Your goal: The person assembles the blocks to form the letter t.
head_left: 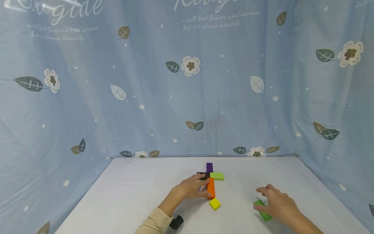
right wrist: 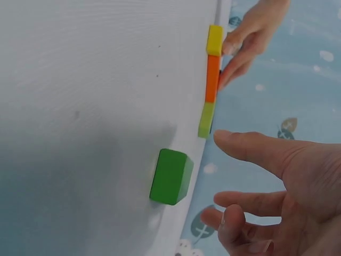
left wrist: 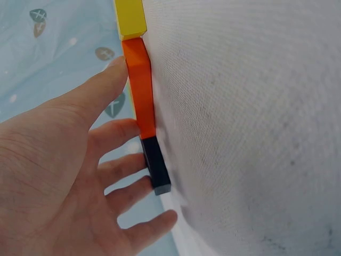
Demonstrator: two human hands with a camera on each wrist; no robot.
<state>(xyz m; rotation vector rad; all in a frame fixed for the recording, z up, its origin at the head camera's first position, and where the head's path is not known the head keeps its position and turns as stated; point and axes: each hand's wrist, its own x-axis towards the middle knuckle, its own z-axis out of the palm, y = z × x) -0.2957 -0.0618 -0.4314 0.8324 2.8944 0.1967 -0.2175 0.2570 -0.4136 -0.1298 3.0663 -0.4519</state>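
Observation:
Several coloured blocks lie in a cross-like group on the white table. An orange block (head_left: pixel 211 188) forms the stem, with a black block (head_left: pixel 201 175), a light green block (head_left: pixel 217 176) and a purple block (head_left: pixel 209 167) at its far end. A yellow block (head_left: pixel 215 204) sits turned at its near end. My left hand (head_left: pixel 191 187) rests against the group from the left: thumb and index touch the orange block, other fingertips reach the black one. My right hand (head_left: pixel 279 203), fingers loosely spread, hovers over a separate green block (right wrist: pixel 170 177); the right wrist view shows a gap between them.
A black cylindrical object (head_left: pixel 176 222) is by the left sleeve (head_left: pixel 156 222), at the near side of the table. Behind and on both sides hangs a blue curtain (head_left: pixel 152 107) with leaf and flower prints. White cloth (head_left: pixel 131 195) covers the table.

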